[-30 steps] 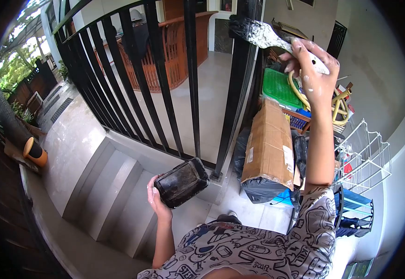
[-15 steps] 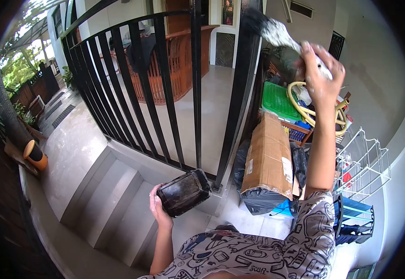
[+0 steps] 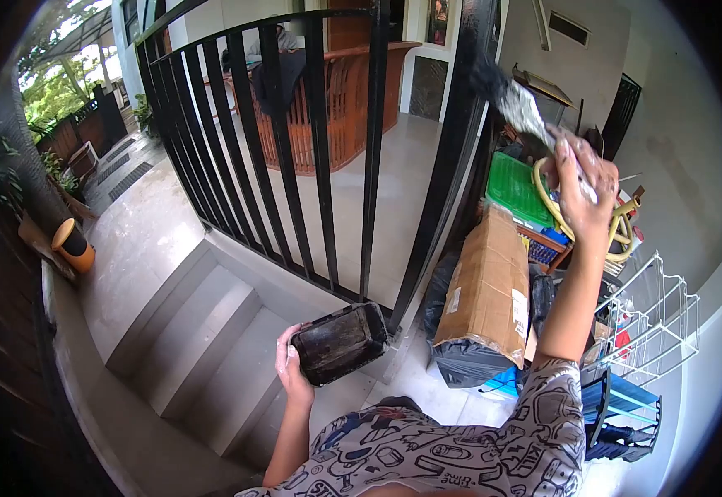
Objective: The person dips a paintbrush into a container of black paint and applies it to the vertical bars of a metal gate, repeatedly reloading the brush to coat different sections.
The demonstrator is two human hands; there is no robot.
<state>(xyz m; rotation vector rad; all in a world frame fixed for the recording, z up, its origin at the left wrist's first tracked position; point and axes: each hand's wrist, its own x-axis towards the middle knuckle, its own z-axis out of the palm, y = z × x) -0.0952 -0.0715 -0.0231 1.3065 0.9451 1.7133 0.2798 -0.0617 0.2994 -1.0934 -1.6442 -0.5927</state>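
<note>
My right hand (image 3: 582, 180) is raised and wrapped round the handle of a paintbrush (image 3: 525, 112). White paint stains cover its ferrule, and its dark bristles lie against the thick black metal post (image 3: 459, 124) at the railing's corner. Low in front of my body, my left hand (image 3: 293, 364) grips the left edge of a black plastic tray (image 3: 340, 344), tilted so its dark, smeared inside faces me. Pale smudges mark the fingers of both hands.
Black railing bars (image 3: 282, 157) stand ahead, with concrete steps (image 3: 212, 340) down to the left. A long cardboard box (image 3: 485, 286), a green lid (image 3: 512, 186), a yellow hose (image 3: 547, 195) and a white wire rack (image 3: 651, 319) crowd the right. Behind the bars stands a wooden counter (image 3: 340, 112).
My right hand and the paintbrush have come down, the bristles moving lower along the post. The tray stays in my left hand, while the whole view has shifted slightly.
</note>
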